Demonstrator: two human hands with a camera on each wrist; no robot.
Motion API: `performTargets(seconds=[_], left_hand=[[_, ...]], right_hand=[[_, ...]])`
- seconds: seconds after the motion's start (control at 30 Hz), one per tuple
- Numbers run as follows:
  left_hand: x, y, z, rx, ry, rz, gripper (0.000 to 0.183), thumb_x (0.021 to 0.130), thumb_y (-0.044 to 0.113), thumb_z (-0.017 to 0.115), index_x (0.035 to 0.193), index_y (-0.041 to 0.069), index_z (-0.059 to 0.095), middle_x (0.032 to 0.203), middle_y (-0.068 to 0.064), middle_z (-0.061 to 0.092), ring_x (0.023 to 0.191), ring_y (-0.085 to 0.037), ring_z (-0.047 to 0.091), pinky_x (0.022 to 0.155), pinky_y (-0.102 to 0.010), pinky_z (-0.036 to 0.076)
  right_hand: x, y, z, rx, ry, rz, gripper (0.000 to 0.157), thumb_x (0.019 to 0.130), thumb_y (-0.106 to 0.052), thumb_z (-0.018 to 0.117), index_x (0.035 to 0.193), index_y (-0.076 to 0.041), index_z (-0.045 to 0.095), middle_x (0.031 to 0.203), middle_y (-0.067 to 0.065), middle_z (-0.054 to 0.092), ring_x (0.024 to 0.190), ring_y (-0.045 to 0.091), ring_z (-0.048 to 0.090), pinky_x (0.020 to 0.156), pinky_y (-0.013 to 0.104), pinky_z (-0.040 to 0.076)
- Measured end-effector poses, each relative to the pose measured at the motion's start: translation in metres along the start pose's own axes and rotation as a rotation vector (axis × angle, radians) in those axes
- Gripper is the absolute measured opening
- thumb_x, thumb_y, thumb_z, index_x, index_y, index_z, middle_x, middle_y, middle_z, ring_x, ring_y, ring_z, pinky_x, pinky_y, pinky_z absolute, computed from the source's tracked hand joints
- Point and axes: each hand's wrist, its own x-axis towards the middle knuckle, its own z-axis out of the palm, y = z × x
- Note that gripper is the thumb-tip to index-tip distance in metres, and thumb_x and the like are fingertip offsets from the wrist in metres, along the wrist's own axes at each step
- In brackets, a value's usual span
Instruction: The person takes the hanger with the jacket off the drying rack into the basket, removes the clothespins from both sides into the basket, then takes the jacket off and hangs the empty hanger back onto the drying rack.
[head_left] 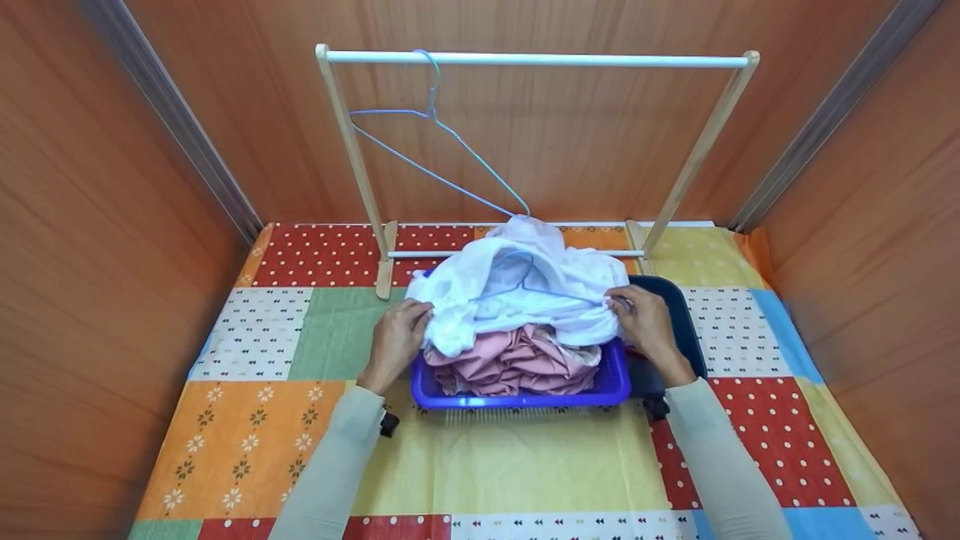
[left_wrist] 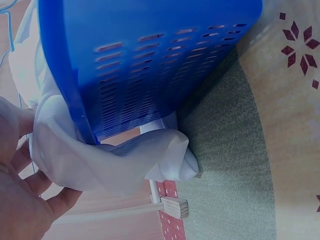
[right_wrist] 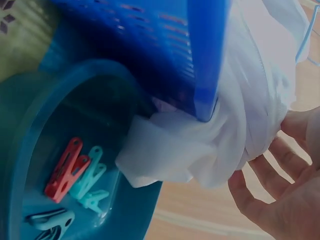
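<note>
A white garment (head_left: 450, 300) lies bunched over the blue plastic basket (head_left: 517, 402), on top of a pink cloth (head_left: 517, 360). A light blue wire hanger (head_left: 559, 293) sits at the garment's opening. On its left side my left hand (head_left: 400, 334) pinches the cloth, thumb in front and fingers behind; the left wrist view shows this hand (left_wrist: 30, 175) at a hanging fold. My right hand (head_left: 643, 319) grips the opposite side beside the hanger's right end. In the right wrist view, its fingers (right_wrist: 270, 175) curl around the white fabric.
A second wire hanger (head_left: 480, 161) hangs from the white bar (head_left: 547, 58) of a wooden-legged rack behind the basket. Right of the basket stands a dark teal tub (head_left: 679, 315) holding several clothespins (right_wrist: 67, 170). Wood-look panels (head_left: 877, 225) enclose the patchwork-covered table (head_left: 540, 465).
</note>
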Motion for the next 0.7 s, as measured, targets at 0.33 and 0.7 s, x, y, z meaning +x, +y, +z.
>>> performTargets(seconds=[0.33,0.7], left_hand=[[0.0,-0.002,0.0,0.009,-0.003,-0.007,0.015,0.094,0.013,0.066,0.103,0.008,0.076,0.094,-0.007,0.073,0.088,-0.026,0.069,0.076,-0.044,0.056],[0.0,-0.003,0.001,0.008,-0.007,-0.01,0.014,0.093,0.011,0.066,0.103,0.007,0.076,0.093,-0.008,0.073,0.088,-0.028,0.069,0.077,-0.045,0.056]], right_hand=[[-0.005,0.013,-0.004,-0.011,0.046,0.027,0.011,0.088,-0.006,0.071,0.099,-0.005,0.075,0.098,0.013,0.075,0.084,0.028,0.068,0.074,0.043,0.05],[-0.01,0.031,-0.008,0.01,0.053,0.105,0.015,0.09,-0.005,0.069,0.104,-0.002,0.075,0.106,0.018,0.074,0.1,0.036,0.069,0.085,0.05,0.051]])
